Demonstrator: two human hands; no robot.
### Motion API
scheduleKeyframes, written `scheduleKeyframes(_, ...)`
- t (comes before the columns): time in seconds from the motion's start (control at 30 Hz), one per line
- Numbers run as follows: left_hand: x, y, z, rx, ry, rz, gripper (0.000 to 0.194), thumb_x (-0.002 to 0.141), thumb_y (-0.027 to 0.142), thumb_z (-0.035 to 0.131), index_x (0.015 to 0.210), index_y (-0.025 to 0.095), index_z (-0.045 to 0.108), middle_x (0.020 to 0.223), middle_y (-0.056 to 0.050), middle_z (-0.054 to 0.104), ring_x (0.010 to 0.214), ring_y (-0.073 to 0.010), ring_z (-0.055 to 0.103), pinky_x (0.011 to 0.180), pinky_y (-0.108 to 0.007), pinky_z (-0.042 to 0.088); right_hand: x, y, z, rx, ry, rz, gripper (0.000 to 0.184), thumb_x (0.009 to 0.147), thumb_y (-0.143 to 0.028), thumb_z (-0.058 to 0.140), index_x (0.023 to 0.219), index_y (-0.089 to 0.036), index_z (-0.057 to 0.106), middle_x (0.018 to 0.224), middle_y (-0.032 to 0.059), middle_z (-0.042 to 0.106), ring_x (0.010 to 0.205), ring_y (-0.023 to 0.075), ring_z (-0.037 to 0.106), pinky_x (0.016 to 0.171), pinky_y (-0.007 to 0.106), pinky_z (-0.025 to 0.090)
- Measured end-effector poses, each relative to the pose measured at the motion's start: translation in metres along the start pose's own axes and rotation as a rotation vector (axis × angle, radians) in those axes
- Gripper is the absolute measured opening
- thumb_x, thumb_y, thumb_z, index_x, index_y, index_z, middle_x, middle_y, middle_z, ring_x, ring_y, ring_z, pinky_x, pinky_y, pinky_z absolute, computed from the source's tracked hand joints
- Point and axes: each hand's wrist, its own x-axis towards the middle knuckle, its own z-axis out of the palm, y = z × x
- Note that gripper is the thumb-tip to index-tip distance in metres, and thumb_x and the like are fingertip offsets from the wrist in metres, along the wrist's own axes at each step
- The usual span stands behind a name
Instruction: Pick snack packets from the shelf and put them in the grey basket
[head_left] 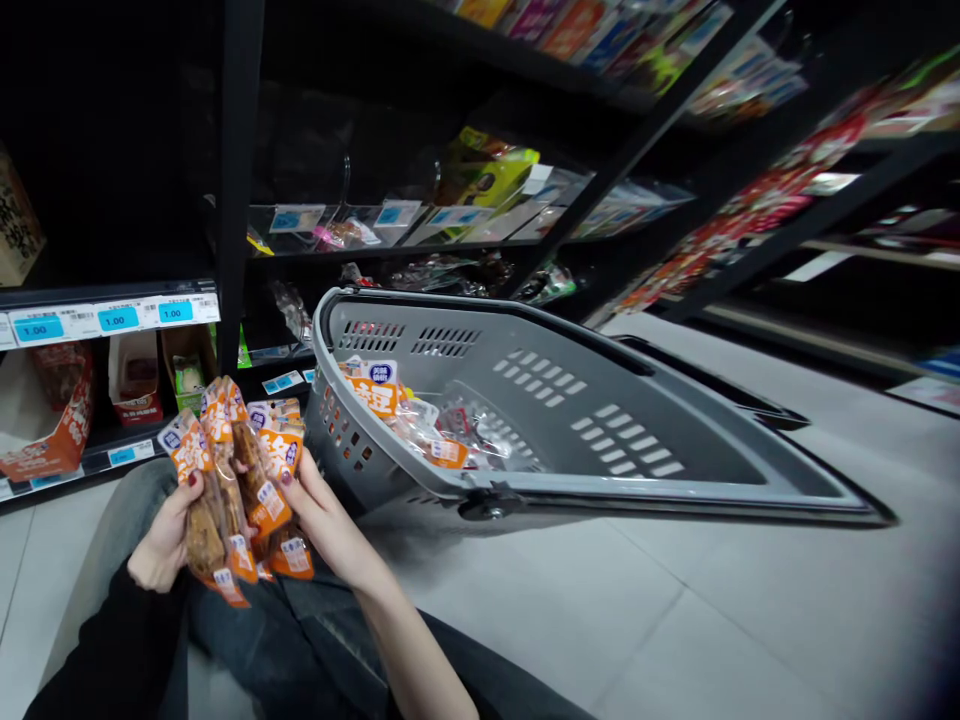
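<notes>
Several orange-and-clear snack packets with brown food inside are fanned out above my lap. My left hand closes on their left edge, its thumb pressed on the front. On the right edge, my right hand grips the same bunch, with most of its fingers hidden behind the packets. Just right of the hands stands a grey plastic shopping basket on the floor. Similar orange packets and some clear-wrapped packs lie inside it.
Black shelves with price tags rise in front. Open cardboard boxes sit on the low left shelf, and a yellow-green bag lies higher up. The basket's handle reaches over the tiled floor. Blurred red goods line the right.
</notes>
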Motion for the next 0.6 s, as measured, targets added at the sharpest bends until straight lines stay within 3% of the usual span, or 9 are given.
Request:
scheduleKeyframes(0.1,0.0,-0.003,0.003,0.001,0.046,0.029,0.027,0.075,0.008,0.05,0.098,0.015,0.061,0.061,-0.006,0.07,0.057,-0.022,0.068,0.06,-0.035,0.057,0.001,0.006,0.005,0.1,0.036,0.072,0.051,0.076,-0.031,0.063,0.12,-0.017,0.039,0.122,0.0104,0.055,0.112,0.0218,0.052,0.099,0.038,0.037)
scheduleKeyframes(0.2,0.001,-0.007,0.004,0.008,0.037,0.006,0.031,0.076,0.015,0.051,0.106,0.015,0.06,0.073,-0.008,0.072,0.067,-0.0241,0.069,0.062,-0.036,0.057,0.003,0.011,0.004,0.316,0.067,0.146,0.057,0.071,-0.026,0.067,0.12,-0.017,0.04,0.12,0.0099,0.057,0.111,0.0226,0.054,0.096,0.039,0.04)
scheduleKeyframes(0.3,0.001,-0.005,0.002,-0.029,-0.078,0.082,0.031,0.072,0.029,0.063,0.101,0.019,0.064,0.082,-0.008,0.073,0.06,-0.0212,0.067,0.047,-0.029,0.054,0.007,0.017,0.003,0.453,0.13,0.199,0.052,0.069,-0.024,0.065,0.116,-0.017,0.044,0.119,0.0098,0.058,0.107,0.0242,0.057,0.094,0.041,0.043)
scheduleKeyframes(0.43,-0.003,0.011,-0.001,-0.101,-0.313,0.246,0.038,0.062,0.04,0.073,0.094,0.02,0.068,0.098,-0.008,0.072,0.051,-0.0133,0.06,0.04,-0.023,0.05,0.01,0.017,0.003,0.376,0.303,0.15,0.048,0.067,-0.021,0.066,0.111,-0.018,0.047,0.116,0.007,0.06,0.106,0.0237,0.057,0.096,0.04,0.041)
scheduleKeyframes(0.53,-0.007,0.024,-0.005,-0.078,-0.431,0.218,0.035,0.069,0.038,0.068,0.098,0.018,0.067,0.108,-0.012,0.069,0.055,-0.0142,0.062,0.046,-0.025,0.052,0.009,0.007,0.003,0.276,0.42,0.05,0.046,0.069,-0.022,0.065,0.112,-0.02,0.046,0.116,0.006,0.059,0.107,0.0223,0.055,0.096,0.037,0.041)
scheduleKeyframes(0.6,-0.006,0.027,-0.011,-0.035,-0.486,0.13,0.027,0.074,0.032,0.064,0.095,0.016,0.069,0.102,-0.012,0.071,0.058,-0.0163,0.065,0.051,-0.027,0.055,0.007,0.001,0.003,0.239,0.487,0.001,0.047,0.071,-0.024,0.063,0.115,-0.02,0.045,0.118,0.0069,0.058,0.108,0.022,0.055,0.096,0.037,0.042)
